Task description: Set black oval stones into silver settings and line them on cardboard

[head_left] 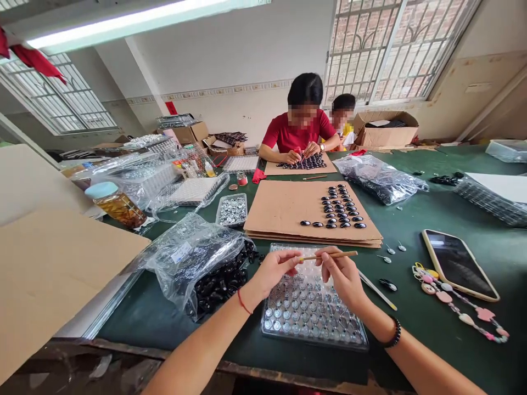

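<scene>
My right hand (341,274) grips a thin wooden stick (343,254) held nearly level, its left end tipped with something yellow. At that tip, the fingers of my left hand (278,269) are pinched together. Both hands are above a clear plastic tray (313,339) with rows of small round silvery pieces in its compartments. Left of the tray, a plastic bag (193,252) lies open with glossy black pieces (218,288) at its mouth. A second stick, pale with a yellow tip (379,292), rests to the right, near a single black oval piece (387,285).
Stacked cardboard sheets (284,211) bear rows of black ovals beyond the tray. A small tub (231,210) holds silvery pieces. To the right lie a phone (461,264) and a beaded strap (467,318). A lidded jar (119,206) stands left. Across the table, a person (284,134) handles black pieces.
</scene>
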A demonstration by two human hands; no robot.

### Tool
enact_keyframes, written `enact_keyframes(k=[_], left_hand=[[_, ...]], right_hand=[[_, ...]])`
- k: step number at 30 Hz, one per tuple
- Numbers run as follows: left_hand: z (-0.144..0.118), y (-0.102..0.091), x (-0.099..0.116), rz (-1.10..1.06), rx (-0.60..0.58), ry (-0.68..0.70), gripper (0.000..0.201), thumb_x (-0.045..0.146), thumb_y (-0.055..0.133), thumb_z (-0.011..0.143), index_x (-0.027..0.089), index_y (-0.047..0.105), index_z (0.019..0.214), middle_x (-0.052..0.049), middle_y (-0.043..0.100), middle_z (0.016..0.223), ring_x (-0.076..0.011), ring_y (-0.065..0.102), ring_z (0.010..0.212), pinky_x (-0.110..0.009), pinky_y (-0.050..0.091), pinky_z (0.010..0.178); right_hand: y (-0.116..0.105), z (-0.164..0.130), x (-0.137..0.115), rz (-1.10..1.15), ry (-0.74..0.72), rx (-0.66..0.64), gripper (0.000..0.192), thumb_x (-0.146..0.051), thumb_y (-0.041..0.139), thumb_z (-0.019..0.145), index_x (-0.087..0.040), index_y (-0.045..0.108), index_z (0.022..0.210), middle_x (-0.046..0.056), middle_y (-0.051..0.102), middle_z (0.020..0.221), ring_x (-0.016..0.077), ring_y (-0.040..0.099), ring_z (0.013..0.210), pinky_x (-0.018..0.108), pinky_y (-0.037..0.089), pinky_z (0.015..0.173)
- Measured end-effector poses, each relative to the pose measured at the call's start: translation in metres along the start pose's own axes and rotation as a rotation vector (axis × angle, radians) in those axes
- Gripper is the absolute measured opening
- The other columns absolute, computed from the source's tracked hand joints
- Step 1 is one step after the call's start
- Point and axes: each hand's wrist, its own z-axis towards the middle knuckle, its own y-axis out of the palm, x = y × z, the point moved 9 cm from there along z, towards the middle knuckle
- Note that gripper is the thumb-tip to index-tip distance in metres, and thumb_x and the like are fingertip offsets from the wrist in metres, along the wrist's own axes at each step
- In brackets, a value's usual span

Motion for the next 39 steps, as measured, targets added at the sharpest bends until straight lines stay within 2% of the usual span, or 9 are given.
enact_keyframes(k=[8,18,21,24,25,28,30,36,39], left_hand=[[-0.004,-0.004,0.006,-0.014,0.104,0.078,0.039,0.022,0.076,0.052,0.014,0.064,0.088,-0.005,0.065,0.078,-0.0159,0.059,0.075,-0.026,0.049,0.067],[-0.004,-0.015,0.013,0.238,0.224,0.165,0.023,0.028,0.071,0.059,0.014,0.066,0.077,-0.007,0.068,0.079,-0.0184,0.062,0.071,-0.027,0.05,0.064],[-0.001,-0.041,0.038,0.41,0.303,0.3,0.023,0.032,0.066,0.064,0.016,0.066,0.08,-0.006,0.068,0.077,-0.0174,0.062,0.069,-0.027,0.05,0.065],[-0.003,-0.1,0.082,0.627,0.599,0.443,0.028,0.035,0.059,0.07,0.016,0.064,0.09,-0.006,0.067,0.079,-0.0184,0.062,0.073,-0.03,0.049,0.072],[-0.004,-0.121,0.093,0.704,0.698,0.428,0.03,0.033,0.056,0.073,0.016,0.062,0.097,-0.008,0.067,0.086,-0.0197,0.061,0.079,-0.032,0.048,0.076],[-0.002,-0.147,0.112,0.863,0.717,0.37,0.041,0.025,0.065,0.064,0.016,0.059,0.103,-0.012,0.059,0.11,-0.0263,0.052,0.103,-0.04,0.038,0.091],[-0.005,-0.129,0.118,0.918,0.636,0.412,0.046,0.025,0.067,0.062,0.017,0.057,0.106,-0.011,0.054,0.118,-0.0262,0.044,0.113,-0.04,0.03,0.098],[-0.015,0.009,0.081,0.977,0.069,0.557,0.031,0.033,0.042,0.084,0.026,0.055,0.11,-0.004,0.052,0.119,-0.0188,0.044,0.112,-0.036,0.031,0.097],[-0.018,0.031,0.066,0.963,0.018,0.56,0.028,0.033,0.038,0.086,0.023,0.061,0.099,-0.006,0.059,0.105,-0.0192,0.05,0.1,-0.035,0.037,0.089]], right_hand=[[0.004,-0.005,0.011,0.266,0.158,0.114,0.028,-0.045,0.042,0.084,-0.019,0.043,0.073,-0.001,0.057,0.06,0.0054,0.04,0.032,0.019,0.028,0.033],[-0.01,0.002,0.017,0.326,0.152,0.225,0.031,-0.048,0.045,0.081,-0.018,0.043,0.071,-0.001,0.058,0.06,0.0048,0.04,0.033,0.018,0.03,0.032],[-0.018,0.005,0.016,0.337,0.127,0.258,0.03,-0.047,0.046,0.08,-0.019,0.043,0.071,-0.002,0.054,0.056,0.0047,0.037,0.033,0.018,0.028,0.031],[-0.018,0.005,0.012,0.352,0.108,0.24,0.028,-0.045,0.045,0.082,-0.019,0.044,0.073,-0.003,0.051,0.054,0.0058,0.037,0.035,0.018,0.027,0.033],[-0.017,0.004,0.01,0.358,0.098,0.23,0.027,-0.045,0.045,0.082,-0.019,0.044,0.073,-0.003,0.051,0.055,0.0062,0.038,0.036,0.018,0.028,0.033],[-0.014,0.002,0.004,0.352,0.064,0.211,0.027,-0.045,0.043,0.083,-0.019,0.045,0.075,-0.003,0.05,0.056,0.0064,0.037,0.036,0.019,0.027,0.034],[-0.011,0.003,0.001,0.304,0.039,0.184,0.028,-0.045,0.043,0.083,-0.019,0.045,0.074,-0.003,0.05,0.057,0.0055,0.035,0.034,0.019,0.025,0.033],[-0.004,0.005,-0.008,0.015,-0.075,0.095,0.031,-0.042,0.044,0.083,-0.018,0.047,0.064,-0.002,0.046,0.056,0.0073,0.037,0.04,0.02,0.027,0.037],[-0.003,0.003,-0.015,-0.128,-0.144,0.085,0.03,-0.037,0.041,0.085,-0.018,0.047,0.063,-0.001,0.046,0.056,0.0087,0.039,0.045,0.02,0.029,0.042]])
